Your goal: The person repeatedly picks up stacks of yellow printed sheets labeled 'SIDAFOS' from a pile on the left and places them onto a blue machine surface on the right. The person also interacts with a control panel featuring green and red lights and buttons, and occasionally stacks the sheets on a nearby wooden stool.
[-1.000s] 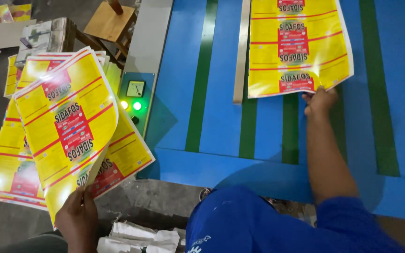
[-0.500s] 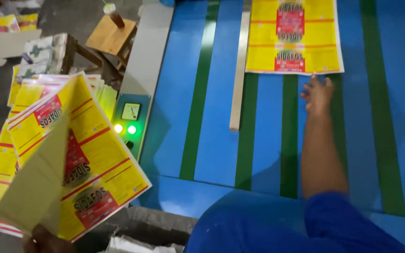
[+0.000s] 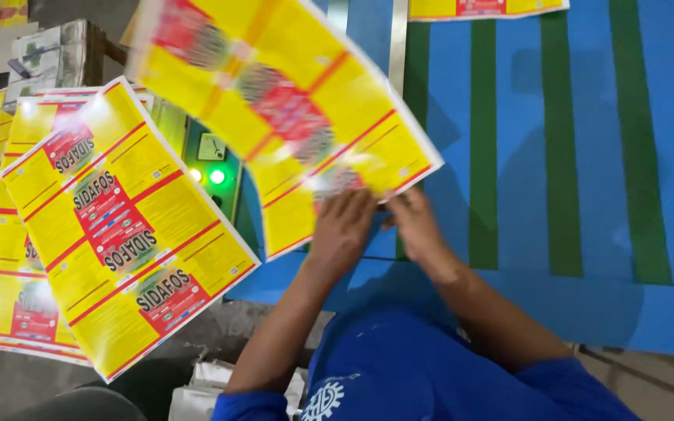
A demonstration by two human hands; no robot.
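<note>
- Both hands are gripping the near edge of a yellow-and-red printed sheet [image 3: 290, 117], the left hand [image 3: 342, 230] and right hand [image 3: 415, 222] pinching it side by side.
- The sheet is curling, blurred, above the blue table with green stripes [image 3: 555, 156].
- A stack of matching sheets [image 3: 118, 234] is lying to the left, beside what appear to be green indicator lights [image 3: 217, 176].
- Another sheet [image 3: 485, 8] is resting at the far edge.
</note>
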